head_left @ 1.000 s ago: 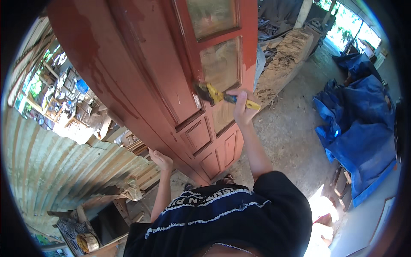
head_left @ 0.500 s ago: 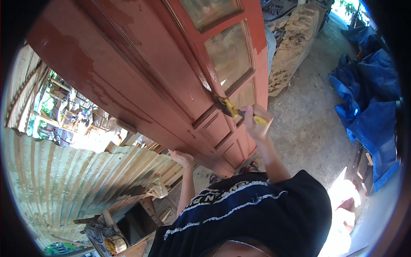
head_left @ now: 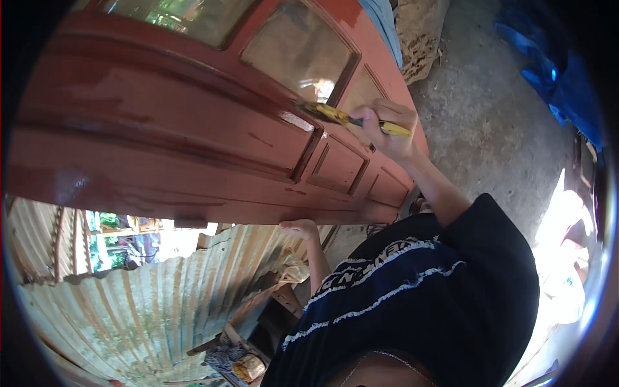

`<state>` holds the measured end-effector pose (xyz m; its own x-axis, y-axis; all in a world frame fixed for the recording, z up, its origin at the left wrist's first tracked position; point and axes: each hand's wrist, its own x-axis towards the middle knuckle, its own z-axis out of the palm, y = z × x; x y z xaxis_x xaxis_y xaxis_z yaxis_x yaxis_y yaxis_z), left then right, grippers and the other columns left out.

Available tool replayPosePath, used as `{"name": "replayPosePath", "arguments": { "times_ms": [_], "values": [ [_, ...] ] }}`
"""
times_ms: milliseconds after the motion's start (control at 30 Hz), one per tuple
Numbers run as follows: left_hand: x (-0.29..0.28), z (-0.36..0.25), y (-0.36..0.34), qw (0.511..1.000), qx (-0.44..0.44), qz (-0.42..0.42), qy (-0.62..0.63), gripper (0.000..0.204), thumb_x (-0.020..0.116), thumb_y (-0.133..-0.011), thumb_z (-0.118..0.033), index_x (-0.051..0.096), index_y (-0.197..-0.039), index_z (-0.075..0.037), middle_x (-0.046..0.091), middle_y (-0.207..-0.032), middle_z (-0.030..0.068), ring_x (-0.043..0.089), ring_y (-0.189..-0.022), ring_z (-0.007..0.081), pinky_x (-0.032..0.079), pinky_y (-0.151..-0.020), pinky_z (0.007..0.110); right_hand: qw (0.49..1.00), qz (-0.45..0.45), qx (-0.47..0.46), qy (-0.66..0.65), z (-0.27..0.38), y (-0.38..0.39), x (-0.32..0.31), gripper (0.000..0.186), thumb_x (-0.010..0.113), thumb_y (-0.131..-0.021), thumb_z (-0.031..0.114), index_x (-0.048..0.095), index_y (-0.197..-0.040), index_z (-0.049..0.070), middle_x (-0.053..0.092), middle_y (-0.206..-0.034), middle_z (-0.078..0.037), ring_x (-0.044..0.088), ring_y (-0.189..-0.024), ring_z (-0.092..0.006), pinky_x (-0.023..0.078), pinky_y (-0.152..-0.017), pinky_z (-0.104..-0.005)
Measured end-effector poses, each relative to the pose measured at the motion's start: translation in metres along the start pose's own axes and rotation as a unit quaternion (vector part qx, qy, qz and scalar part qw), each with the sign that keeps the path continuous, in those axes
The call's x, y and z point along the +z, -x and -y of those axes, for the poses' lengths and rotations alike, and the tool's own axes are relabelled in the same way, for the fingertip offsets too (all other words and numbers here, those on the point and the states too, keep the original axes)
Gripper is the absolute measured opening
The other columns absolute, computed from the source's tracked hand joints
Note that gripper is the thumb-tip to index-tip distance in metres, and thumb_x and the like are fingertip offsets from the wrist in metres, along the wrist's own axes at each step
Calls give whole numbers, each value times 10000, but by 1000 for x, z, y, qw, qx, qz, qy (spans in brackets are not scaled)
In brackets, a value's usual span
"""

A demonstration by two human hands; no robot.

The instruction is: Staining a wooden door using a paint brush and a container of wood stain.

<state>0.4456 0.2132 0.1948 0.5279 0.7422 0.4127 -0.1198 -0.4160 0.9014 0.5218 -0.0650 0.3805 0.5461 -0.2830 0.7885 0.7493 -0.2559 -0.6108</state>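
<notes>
A red-brown panelled door with glass panes leans in front of me, its surface partly wet and shiny. My right hand is closed around a paintbrush with a yellow handle. The dark bristles meet the frame strip beside the lower corner of a glass pane. At the door's near edge, my left hand rests with its fingers stretched out flat against the wood; part of them is hard to make out. Below the pane are small raised panels.
A corrugated metal sheet stands to the left, beside a wooden frame holding a patterned cloth. To the right lies a concrete floor with a blue tarp. A rough wood slab stands behind the door.
The view has turned, so the door lies more level across it. The paintbrush has moved along the frame strip to the pane's lower corner. My left hand stays at the door's edge.
</notes>
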Motion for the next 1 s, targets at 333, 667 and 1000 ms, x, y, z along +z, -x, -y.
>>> {"name": "replayPosePath", "arguments": {
  "times_ms": [333, 667, 1000],
  "values": [
    [18, -32, 3, 999, 5, -2, 51, 940, 160, -939, -655, 318, -1266, 212, 419, -1251, 362, 522, -1103, 399, 524, -861, 429, 995, -45, 83, -13, -34, 4, -5, 260, 654, -869, 138, 637, -632, 32, 570, -539, -36, 505, -444, -105, 399, -430, -252],
    [14, -28, -2, 1000, 24, -11, 11, 953, 140, -913, -691, 242, -1351, 149, 360, -1322, 346, 468, -1191, 417, 526, -910, 459, 973, -18, 168, -156, -57, -1, -14, 286, 559, -952, 189, 721, -811, 0, 584, -570, -18, 516, -474, -42, 384, -418, -190],
    [18, -28, -2, 999, -5, -48, -7, 951, 116, -901, -707, 233, -1384, 104, 317, -1373, 327, 449, -1213, 419, 505, -938, 473, 990, 19, 127, -55, -75, -36, -4, 278, 638, -887, 208, 664, -686, 17, 606, -566, -59, 562, -457, -128, 439, -420, -268]
  ]
}}
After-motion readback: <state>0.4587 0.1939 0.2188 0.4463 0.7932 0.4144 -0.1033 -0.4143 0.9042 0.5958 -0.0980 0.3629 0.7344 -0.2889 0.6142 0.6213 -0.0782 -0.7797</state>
